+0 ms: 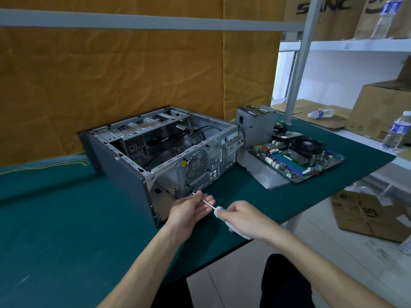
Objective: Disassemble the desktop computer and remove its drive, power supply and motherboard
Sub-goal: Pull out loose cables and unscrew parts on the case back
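Note:
The grey computer case [124, 165] lies on its side on the green table mat [55, 218], its top open and only loose black cables inside. A motherboard [298, 161] with a black cooler fan rests on a grey side panel [264, 174] to the right of the case. Behind it stands the grey power supply [255, 127], and a drive [287, 135] lies beside that. My right hand [246, 218] grips the white handle of a screwdriver [208, 203]. My left hand [191, 207] pinches its metal shaft, whose tip touches the case's rear panel near the lower corner.
Cardboard boxes [378, 112] and water bottles [398, 132] sit on the white shelf at right. Another open box [369, 216] stands on the floor below the table's right edge. An orange cloth [133, 70] hangs behind the table.

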{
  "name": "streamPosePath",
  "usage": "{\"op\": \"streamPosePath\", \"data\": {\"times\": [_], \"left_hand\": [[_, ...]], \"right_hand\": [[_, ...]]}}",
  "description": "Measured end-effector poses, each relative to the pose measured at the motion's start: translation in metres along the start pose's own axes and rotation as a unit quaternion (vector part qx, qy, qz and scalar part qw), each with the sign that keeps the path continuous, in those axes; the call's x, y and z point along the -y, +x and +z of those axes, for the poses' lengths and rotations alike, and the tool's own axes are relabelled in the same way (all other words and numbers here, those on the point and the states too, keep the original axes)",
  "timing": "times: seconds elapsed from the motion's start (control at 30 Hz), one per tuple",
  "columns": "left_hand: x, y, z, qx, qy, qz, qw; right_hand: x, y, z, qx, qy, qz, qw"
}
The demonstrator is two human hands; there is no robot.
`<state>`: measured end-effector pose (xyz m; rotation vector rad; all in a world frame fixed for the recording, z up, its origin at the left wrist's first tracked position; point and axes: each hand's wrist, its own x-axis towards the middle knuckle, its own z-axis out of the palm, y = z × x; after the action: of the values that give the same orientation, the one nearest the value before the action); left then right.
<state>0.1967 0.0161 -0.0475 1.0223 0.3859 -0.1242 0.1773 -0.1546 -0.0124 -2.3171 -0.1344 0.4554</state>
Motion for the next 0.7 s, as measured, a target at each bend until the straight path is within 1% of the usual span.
{"op": "streamPosePath", "data": {"times": [0.07,0.1,0.13,0.17,0.2,0.23,0.27,0.3,0.33,0.37,0.43,0.5,0.53,0.57,0.6,0.63,0.67,0.7], "left_hand": [[0.001,0.001,-0.001,0.028,-0.035,-0.001,0.999],[0.002,0.002,-0.002,0.041,-0.052,0.003,0.998],[0.003,0.003,-0.002,0.050,-0.065,0.007,0.997],[0.005,0.002,-0.002,0.053,-0.070,0.011,0.996],[0.006,0.002,-0.002,0.046,-0.067,0.016,0.997],[0.007,0.002,-0.002,0.029,-0.055,0.024,0.998],[0.007,0.003,-0.002,0.003,-0.037,0.033,0.999],[0.007,0.004,-0.003,-0.019,-0.022,0.038,0.999],[0.006,0.004,-0.003,-0.028,-0.014,0.038,0.999],[0.005,0.004,-0.003,-0.023,-0.021,0.033,0.999],[0.003,0.004,-0.002,0.006,-0.058,0.022,0.998],[0.003,0.003,-0.001,0.030,-0.089,0.019,0.995],[0.004,0.002,-0.001,0.033,-0.092,0.020,0.995],[0.004,0.002,0.000,0.027,-0.084,0.021,0.996],[0.006,0.002,0.001,0.009,-0.070,0.024,0.997],[0.007,0.002,0.002,-0.011,-0.053,0.027,0.998],[0.008,0.003,0.003,-0.028,-0.037,0.030,0.998],[0.008,0.003,0.003,-0.034,-0.030,0.032,0.998]], "right_hand": [[-0.006,0.000,-0.010,0.080,0.114,0.033,0.990],[-0.008,-0.002,-0.010,0.098,0.156,0.032,0.982],[-0.009,-0.002,-0.006,0.092,0.174,0.022,0.980],[-0.011,-0.002,-0.002,0.060,0.134,-0.002,0.989],[-0.013,-0.001,0.004,0.013,0.036,-0.039,0.999],[-0.016,0.000,0.011,-0.041,-0.077,-0.080,0.993],[-0.018,0.002,0.018,-0.093,-0.153,-0.111,0.978],[-0.020,0.003,0.021,-0.120,-0.165,-0.129,0.970],[-0.022,0.004,0.021,-0.120,-0.137,-0.123,0.976],[-0.023,0.006,0.019,-0.102,-0.076,-0.096,0.987],[-0.020,0.006,0.009,-0.033,0.056,-0.034,0.997],[-0.021,0.009,0.000,0.035,0.182,0.018,0.983],[-0.021,0.009,-0.002,0.052,0.221,0.026,0.974],[-0.022,0.008,-0.003,0.052,0.231,0.020,0.971],[-0.023,0.007,0.000,0.039,0.212,0.003,0.977],[-0.024,0.008,0.004,0.013,0.157,-0.024,0.987],[-0.025,0.008,0.010,-0.027,0.072,-0.052,0.996],[-0.026,0.008,0.015,-0.071,-0.007,-0.080,0.994]]}}
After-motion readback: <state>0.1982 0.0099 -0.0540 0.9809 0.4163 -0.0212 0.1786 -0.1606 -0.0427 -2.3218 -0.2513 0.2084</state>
